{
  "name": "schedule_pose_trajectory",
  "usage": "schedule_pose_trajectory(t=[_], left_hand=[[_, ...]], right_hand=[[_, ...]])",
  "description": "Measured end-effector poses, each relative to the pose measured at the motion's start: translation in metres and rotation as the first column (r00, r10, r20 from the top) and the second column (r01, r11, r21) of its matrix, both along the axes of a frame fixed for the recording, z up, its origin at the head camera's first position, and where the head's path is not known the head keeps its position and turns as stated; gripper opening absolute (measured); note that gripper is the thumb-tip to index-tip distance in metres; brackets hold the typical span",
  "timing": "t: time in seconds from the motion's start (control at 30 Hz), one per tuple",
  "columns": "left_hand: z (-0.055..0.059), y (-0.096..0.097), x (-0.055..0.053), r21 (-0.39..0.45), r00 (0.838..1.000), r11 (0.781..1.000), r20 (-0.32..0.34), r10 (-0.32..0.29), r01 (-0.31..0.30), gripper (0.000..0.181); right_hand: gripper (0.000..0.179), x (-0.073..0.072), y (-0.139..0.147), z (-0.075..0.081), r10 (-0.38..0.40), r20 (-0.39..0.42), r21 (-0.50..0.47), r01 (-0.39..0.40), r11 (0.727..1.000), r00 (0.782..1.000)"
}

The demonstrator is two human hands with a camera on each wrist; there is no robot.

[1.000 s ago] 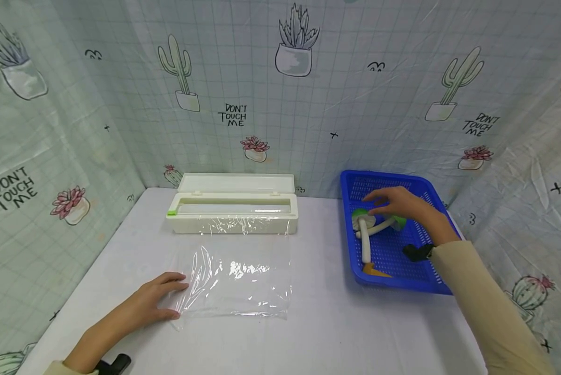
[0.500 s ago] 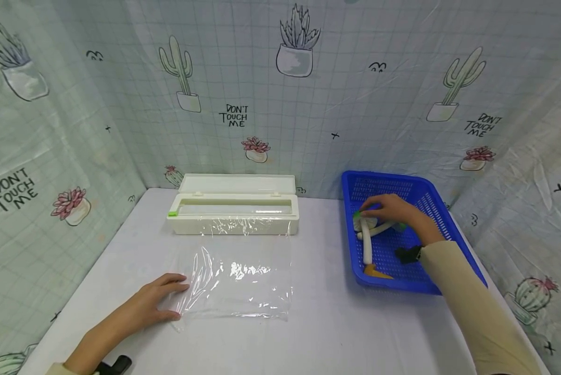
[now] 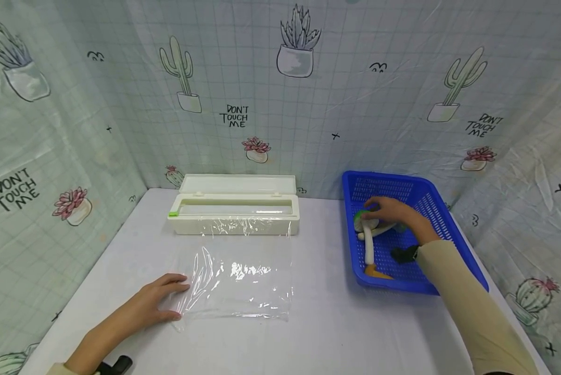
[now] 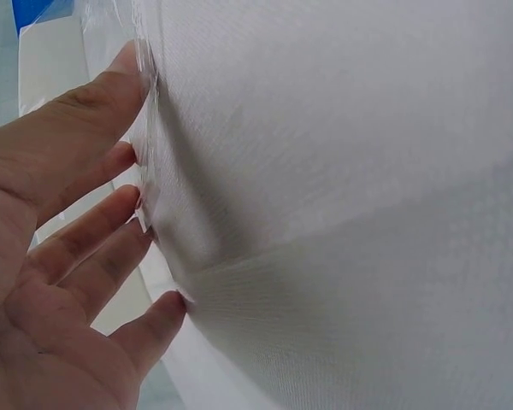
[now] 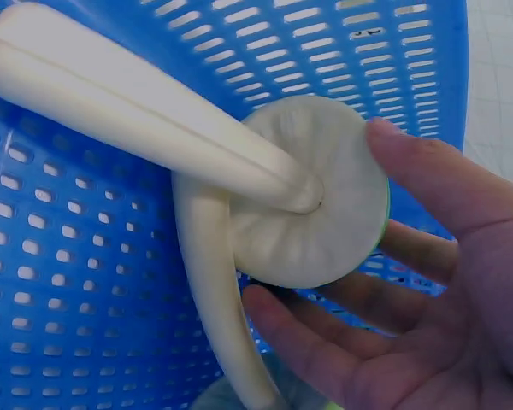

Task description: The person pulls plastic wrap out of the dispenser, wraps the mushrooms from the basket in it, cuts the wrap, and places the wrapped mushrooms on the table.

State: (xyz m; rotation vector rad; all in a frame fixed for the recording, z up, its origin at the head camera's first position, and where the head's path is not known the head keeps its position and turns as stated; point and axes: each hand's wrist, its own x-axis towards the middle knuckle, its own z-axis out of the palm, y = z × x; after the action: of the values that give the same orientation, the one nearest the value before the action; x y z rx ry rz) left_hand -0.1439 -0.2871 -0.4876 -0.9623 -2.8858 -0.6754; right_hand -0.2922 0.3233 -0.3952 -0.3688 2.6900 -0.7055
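My left hand (image 3: 151, 299) rests at the left edge of a clear plastic film sheet (image 3: 240, 284), its thumb and fingertips touching the film edge (image 4: 145, 111). The fingers lie spread. Inside the blue basket (image 3: 348, 224), my right hand (image 3: 393, 211) holds a toy mushroom by its cap (image 5: 350, 205), thumb on the pale underside and fingers behind the green-edged top. Its thick white stem (image 3: 369, 247) points toward the basket's near side. A second mushroom's stem (image 5: 201, 256) crosses beneath the first; its cap is mostly hidden by the hand.
A white film dispenser box (image 3: 233, 225) with its lid (image 3: 238, 183) raised stands at the back; the film runs out from its front. An orange item (image 3: 378, 273) lies at the basket's near left corner. A printed cloth (image 3: 336, 104) surrounds the white table (image 3: 322, 323).
My right hand has moved down and left onto the mushroom cap and taken hold of it. The basket's near right corner has come into view. The left hand and film stay put.
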Motion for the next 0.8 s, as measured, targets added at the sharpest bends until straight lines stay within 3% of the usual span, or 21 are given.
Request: schedule_pose_trajectory(t=[0.13,0.33,0.53,0.63,0.7,0.8], left_hand=[[0.001,0.001,0.001,-0.006,1.000,1.000,0.016,0.009,-0.008,0.061],[0.001,0.001,0.002,-0.010,0.999,1.000,0.031,0.016,-0.016,0.062],[-0.003,-0.001,0.000,0.006,1.000,1.000,-0.025,-0.008,0.008,0.061],[-0.004,-0.002,0.000,0.010,0.998,1.000,-0.053,-0.019,0.020,0.060],[-0.004,-0.002,0.000,0.010,0.999,1.000,-0.032,-0.015,0.015,0.060],[-0.002,-0.002,0.001,0.001,1.000,1.000,-0.005,-0.006,0.006,0.061]], right_hand=[[0.056,0.000,0.001,-0.002,0.030,0.048,-0.012,-0.029,0.999,0.998],[0.054,0.002,0.003,-0.004,-0.026,0.118,-0.140,0.042,0.989,0.993],[0.052,0.002,0.004,-0.001,-0.064,0.068,-0.180,0.075,0.981,0.996],[0.054,0.003,0.005,0.002,-0.086,0.113,-0.268,0.114,0.957,0.990],[0.056,0.003,0.007,0.004,-0.098,0.144,-0.324,0.140,0.936,0.985],[0.059,0.002,0.009,0.006,-0.108,0.117,-0.364,0.144,0.920,0.987]])
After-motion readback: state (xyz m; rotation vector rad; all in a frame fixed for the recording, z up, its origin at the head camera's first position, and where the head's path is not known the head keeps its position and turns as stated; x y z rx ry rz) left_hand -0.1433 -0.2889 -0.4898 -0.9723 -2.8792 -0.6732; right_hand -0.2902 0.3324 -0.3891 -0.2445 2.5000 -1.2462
